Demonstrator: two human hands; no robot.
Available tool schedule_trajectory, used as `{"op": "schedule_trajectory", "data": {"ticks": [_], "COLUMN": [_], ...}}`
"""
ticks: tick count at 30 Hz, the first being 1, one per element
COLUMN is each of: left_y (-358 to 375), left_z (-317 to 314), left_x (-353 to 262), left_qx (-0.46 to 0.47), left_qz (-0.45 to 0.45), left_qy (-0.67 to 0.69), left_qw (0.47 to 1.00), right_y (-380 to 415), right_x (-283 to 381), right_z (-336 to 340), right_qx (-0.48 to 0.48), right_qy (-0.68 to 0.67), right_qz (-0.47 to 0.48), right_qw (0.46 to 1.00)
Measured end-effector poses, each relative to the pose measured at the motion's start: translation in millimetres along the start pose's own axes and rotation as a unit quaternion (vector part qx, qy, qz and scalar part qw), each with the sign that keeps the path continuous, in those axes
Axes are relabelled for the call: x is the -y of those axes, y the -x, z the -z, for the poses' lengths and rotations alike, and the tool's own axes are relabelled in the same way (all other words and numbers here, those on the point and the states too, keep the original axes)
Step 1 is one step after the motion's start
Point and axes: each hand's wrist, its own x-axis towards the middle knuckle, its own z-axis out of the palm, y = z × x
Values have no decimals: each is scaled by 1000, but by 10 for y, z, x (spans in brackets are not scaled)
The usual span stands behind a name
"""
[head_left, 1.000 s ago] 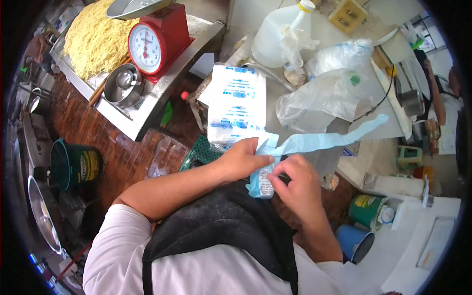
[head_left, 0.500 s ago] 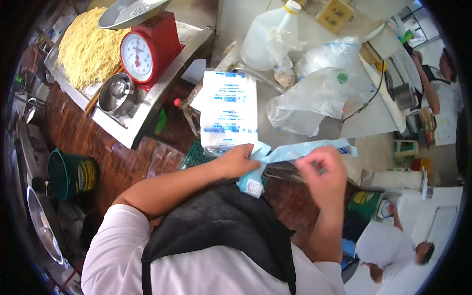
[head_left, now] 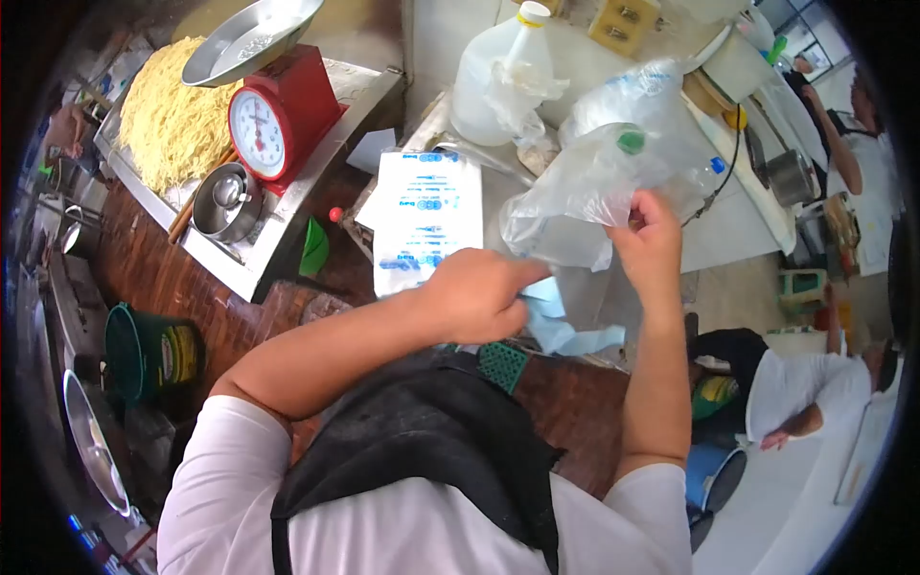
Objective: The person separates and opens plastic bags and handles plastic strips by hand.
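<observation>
My left hand (head_left: 479, 295) is closed around a crumpled light blue plastic wrapper (head_left: 575, 340), which hangs out to the right of the fist. My right hand (head_left: 647, 235) pinches the near edge of a clear plastic bag (head_left: 565, 206) on the work surface. Inside that bag a green round cap (head_left: 630, 143) shows through. Just left of it, beyond my left hand, lies a white pack of plastic bags (head_left: 428, 206) with blue print.
At left, a metal table (head_left: 240, 273) carries yellow noodles (head_left: 172, 120), a red scale (head_left: 302, 115) and a steel bowl (head_left: 240, 220). A plastic jug (head_left: 479, 91) stands behind the bags. A green bucket (head_left: 144, 355) is on the floor. A co-worker (head_left: 805, 383) bends at right.
My right hand has left the blue wrapper and gone up to the clear bag, gripping its edge. My left hand has shifted up slightly with the wrapper. The co-worker at right has changed posture.
</observation>
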Motion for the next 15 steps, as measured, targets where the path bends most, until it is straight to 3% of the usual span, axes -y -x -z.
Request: {"op": "schedule_trajectory", "data": {"ticks": [3,9,15], "left_y": [-180,-458,-405], "left_z": [34,-64,-116], "left_x": [-147,-46,-27], "left_qx": [-39,-43,-33], "left_qz": [-18,22,58], "left_qy": [0,-148,-138], "left_qw": [999,988,988], "right_y": [1,26,16], "right_x": [-17,-74,-407], "right_z": [-38,-123,-86], "right_qx": [-20,-84,-56], "right_qy": [-21,-119,-210], "right_qz": [-11,-47,-77], "right_qw": [1000,988,973]}}
